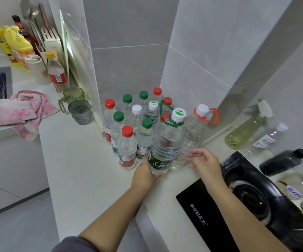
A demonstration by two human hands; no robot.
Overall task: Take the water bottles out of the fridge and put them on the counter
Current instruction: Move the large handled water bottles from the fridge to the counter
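Observation:
Several clear water bottles with red, green and white caps stand clustered in the tiled corner of the white counter (85,160). At the front stands a large bottle with a green label and green carry loop (167,140). My left hand (145,171) grips its base from the left. Beside it on the right is a second large bottle with a red carry loop (192,131). My right hand (203,161) hovers just right of that bottle's base, fingers relaxed and holding nothing. A small red-capped bottle (127,148) stands nearest on the left. The fridge is out of view.
A black gas stove (256,193) sits at the right, close to my right arm. A green spray bottle (245,130) and a dark bottle (283,161) lie behind it. Two glass mugs (77,106), a pink towel (23,111) and detergent bottles (14,44) stand at the left.

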